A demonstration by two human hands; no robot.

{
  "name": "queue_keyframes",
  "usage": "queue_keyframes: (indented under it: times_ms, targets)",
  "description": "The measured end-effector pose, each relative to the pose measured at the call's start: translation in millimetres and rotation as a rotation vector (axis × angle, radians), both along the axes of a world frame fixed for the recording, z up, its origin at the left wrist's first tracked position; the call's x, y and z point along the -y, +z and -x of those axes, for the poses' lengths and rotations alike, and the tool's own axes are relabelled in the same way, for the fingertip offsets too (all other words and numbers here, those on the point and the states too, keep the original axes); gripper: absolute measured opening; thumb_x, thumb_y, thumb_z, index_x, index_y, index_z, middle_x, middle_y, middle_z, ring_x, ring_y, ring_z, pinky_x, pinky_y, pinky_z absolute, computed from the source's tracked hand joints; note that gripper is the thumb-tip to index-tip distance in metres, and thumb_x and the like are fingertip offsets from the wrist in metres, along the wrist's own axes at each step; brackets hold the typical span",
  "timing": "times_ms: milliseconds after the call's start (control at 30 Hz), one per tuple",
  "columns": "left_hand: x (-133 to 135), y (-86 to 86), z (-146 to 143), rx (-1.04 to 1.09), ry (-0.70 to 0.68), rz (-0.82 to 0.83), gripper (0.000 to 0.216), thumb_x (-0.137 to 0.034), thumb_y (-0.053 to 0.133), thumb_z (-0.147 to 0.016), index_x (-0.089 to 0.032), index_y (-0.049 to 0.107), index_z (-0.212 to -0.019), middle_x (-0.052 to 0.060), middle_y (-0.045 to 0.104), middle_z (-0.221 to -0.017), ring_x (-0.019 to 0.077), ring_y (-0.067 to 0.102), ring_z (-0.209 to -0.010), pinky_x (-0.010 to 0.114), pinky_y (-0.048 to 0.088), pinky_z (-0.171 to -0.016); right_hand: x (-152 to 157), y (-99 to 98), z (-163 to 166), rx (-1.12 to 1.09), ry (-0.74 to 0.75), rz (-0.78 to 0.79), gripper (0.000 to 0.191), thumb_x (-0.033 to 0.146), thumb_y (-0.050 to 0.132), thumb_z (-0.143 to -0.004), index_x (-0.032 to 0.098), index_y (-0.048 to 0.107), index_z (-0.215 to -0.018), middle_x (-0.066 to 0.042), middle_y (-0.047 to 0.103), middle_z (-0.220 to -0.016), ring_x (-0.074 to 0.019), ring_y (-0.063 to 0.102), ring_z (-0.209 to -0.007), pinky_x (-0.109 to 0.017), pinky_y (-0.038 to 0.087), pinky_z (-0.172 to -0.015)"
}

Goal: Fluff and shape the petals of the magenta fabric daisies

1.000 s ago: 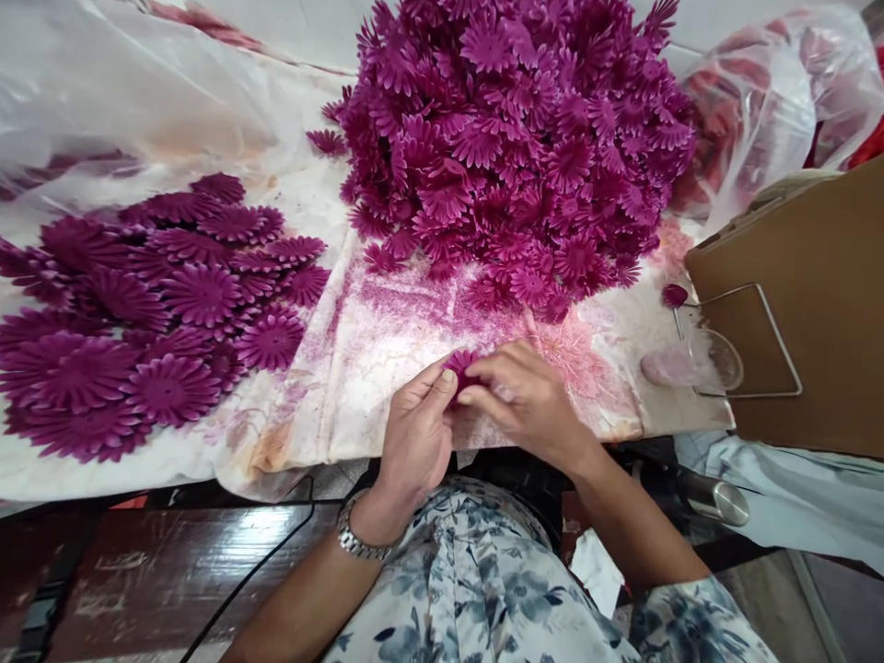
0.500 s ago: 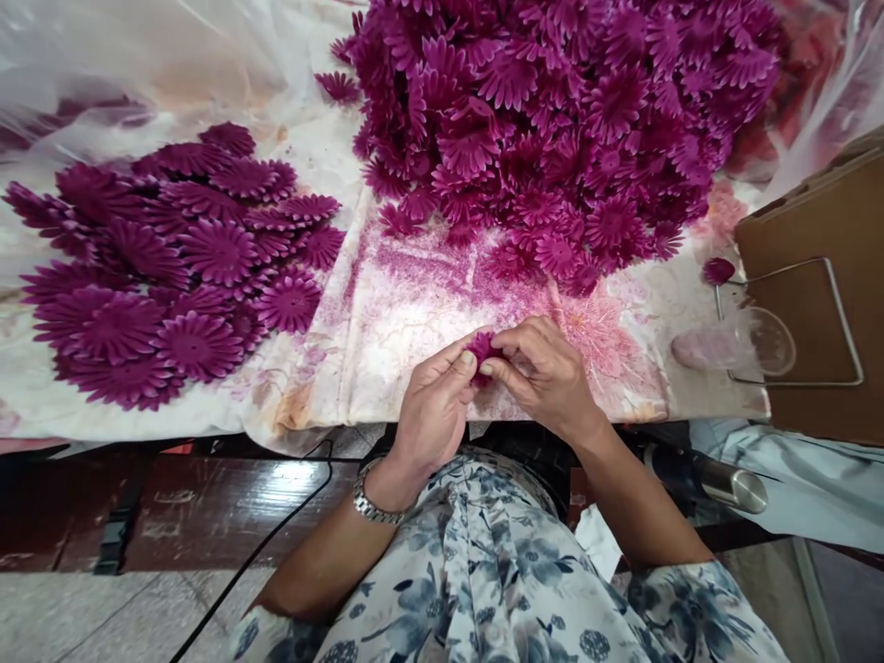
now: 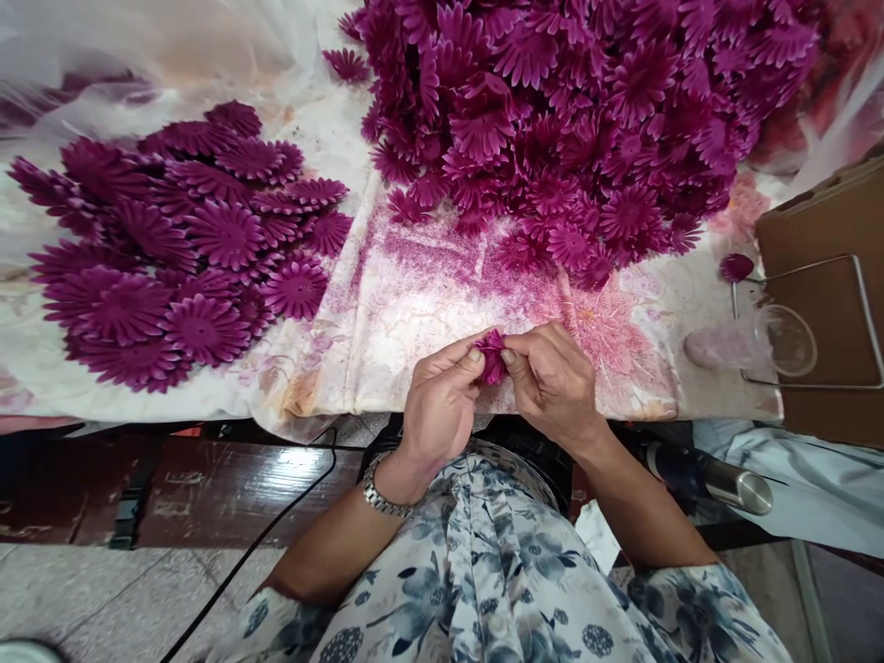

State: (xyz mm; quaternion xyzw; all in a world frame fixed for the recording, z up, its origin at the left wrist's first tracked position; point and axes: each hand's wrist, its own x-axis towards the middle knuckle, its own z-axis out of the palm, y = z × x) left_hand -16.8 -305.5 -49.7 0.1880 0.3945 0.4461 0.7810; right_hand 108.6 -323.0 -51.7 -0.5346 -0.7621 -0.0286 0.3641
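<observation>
The left hand (image 3: 442, 396) pinches a small purple flower (image 3: 493, 357) between thumb and fingers, and the right hand (image 3: 556, 382) grips its other side the same way. The flower sits in the narrow gap between the two sets of fingertips, over the near part of the cloth (image 3: 407, 322). Whether it touches the cloth I cannot tell. The near edge of the cloth runs just below the fingers, and the wrists reach in across it.

Beyond the hands, a band of cloth dusted purple lies between them and the ragged lower edge of the heap (image 3: 573, 120), which runs out of view at the top. To the left, a fold runs up the cloth; past it lies the pile (image 3: 200, 258) of larger, flatter flowers, well apart from the left hand. A sheer bag (image 3: 172, 46) borders that side at the back.

To the right, a stretch of printed cloth separates the right hand from a clear cup (image 3: 722, 345). The cup appears in front of a wire frame (image 3: 863, 304), and the box (image 3: 821, 318) walls off that side. Below the near edge, a bottle (image 3: 732, 483) points outward near the right forearm, and a cord (image 3: 269, 525) runs across the bench (image 3: 241, 488) to the left.
</observation>
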Motion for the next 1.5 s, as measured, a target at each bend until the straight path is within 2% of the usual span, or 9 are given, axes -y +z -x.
queue_keyframes:
  times_ms: [267, 467, 600, 667, 833, 1000, 1100, 1267, 1500]
  targets:
    - [-4.2, 5.0, -1.5, 0.043, 0.095, 0.052, 0.013, -0.016, 0.058, -0.072, -0.014, 0.070, -0.076, 0.006, 0.071, -0.077, 0.0164, 0.066, -0.078, 0.030, 0.050, -0.080, 1.9, 2.1, 6.4, 0.063, -0.016, -0.156, 0.010, 0.011, 0.054, -0.081, 0.019, 0.052, -0.086, -0.003, 0.059, -0.065, -0.0158, 0.051, -0.062, -0.030, 0.042, -0.059]
    - [-12.1, 6.0, 10.3, 0.065, 0.153, -0.061, 0.008, -0.021, 0.060, -0.076, -0.016, 0.064, -0.081, 0.005, 0.067, -0.088, 0.0187, 0.065, -0.088, 0.038, 0.050, -0.087, 0.5, 13.0, -11.6, 0.060, -0.107, -0.212, 0.009, 0.013, 0.053, -0.082, 0.021, 0.054, -0.087, -0.001, 0.059, -0.066, -0.0142, 0.052, -0.061, -0.029, 0.042, -0.057]
    - [-10.9, 5.0, 10.3, 0.170, 0.089, -0.024, 0.006, -0.014, 0.056, -0.078, -0.015, 0.061, -0.075, 0.002, 0.065, -0.078, 0.0160, 0.065, -0.081, 0.042, 0.050, -0.088, -31.2, 36.1, -64.7, 0.205, -0.378, -0.342, 0.014, 0.019, 0.050, -0.087, 0.018, 0.064, -0.087, -0.003, 0.064, -0.071, -0.0105, 0.055, -0.062, -0.028, 0.039, -0.059]
    - [-9.5, 4.9, 10.0, 0.215, 0.088, 0.000, 0.011, -0.012, 0.054, -0.080, -0.014, 0.059, -0.070, 0.000, 0.063, -0.072, 0.0154, 0.065, -0.077, 0.047, 0.051, -0.088, -46.6, 47.5, -90.5, 0.248, -0.521, -0.270, 0.030, 0.031, 0.042, -0.091, 0.014, 0.066, -0.095, -0.007, 0.064, -0.073, -0.0140, 0.059, -0.071, -0.031, 0.039, -0.064]
    - [-8.8, 7.3, 11.3, 0.277, 0.058, 0.056, 0.014, -0.019, 0.053, -0.082, -0.014, 0.059, -0.070, 0.002, 0.067, -0.077, 0.0184, 0.066, -0.081, 0.052, 0.051, -0.086, -43.2, 48.7, -78.4, 0.114, -0.330, 0.014, 0.032, 0.035, 0.050, -0.087, 0.014, 0.063, -0.107, -0.008, 0.066, -0.085, -0.0166, 0.058, -0.078, -0.033, 0.046, -0.070]
    - [-8.4, 4.9, 8.6, 0.106, -0.015, -0.045, 0.015, -0.015, 0.070, -0.066, -0.014, 0.064, -0.080, 0.002, 0.068, -0.075, 0.0123, 0.063, -0.067, 0.027, 0.054, -0.066, -19.0, 24.7, -19.4, -0.213, 0.117, 0.274, 0.021, 0.032, 0.056, -0.084, 0.017, 0.062, -0.098, -0.004, 0.063, -0.085, -0.0120, 0.058, -0.072, -0.028, 0.049, -0.067]
    - [-6.6, 1.6, 7.4, -0.015, 0.023, -0.088, 0.016, -0.014, 0.074, -0.060, -0.014, 0.063, -0.072, -0.002, 0.063, -0.063, 0.0073, 0.056, -0.053, 0.018, 0.045, -0.050, -13.8, 15.2, -8.2, -0.254, 0.137, 0.309, 0.012, 0.027, 0.054, -0.085, 0.016, 0.060, -0.089, -0.003, 0.059, -0.076, -0.0113, 0.056, -0.070, -0.026, 0.047, -0.066]
    - [-3.5, -2.5, 9.6, -0.079, 0.021, -0.172, 0.012, -0.015, 0.073, -0.063, -0.015, 0.064, -0.070, -0.003, 0.060, -0.065, 0.0055, 0.053, -0.059, 0.017, 0.043, -0.060, -3.4, 11.2, -6.9, -0.328, 0.079, 0.329, 0.009, 0.025, 0.055, -0.085, 0.017, 0.055, -0.080, 0.001, 0.055, -0.069, -0.0091, 0.053, -0.063, -0.023, 0.044, -0.060]
    - [-1.1, -4.5, 15.9, -0.174, -0.089, -0.271, 0.012, -0.023, 0.071, -0.070, -0.015, 0.062, -0.069, -0.004, 0.054, -0.060, 0.0048, 0.046, -0.053, 0.017, 0.038, -0.052, 7.1, 16.6, -8.6, -0.341, 0.081, 0.302, 0.008, 0.022, 0.054, -0.085, 0.017, 0.058, -0.080, 0.000, 0.057, -0.069, -0.0099, 0.054, -0.065, -0.025, 0.044, -0.062]
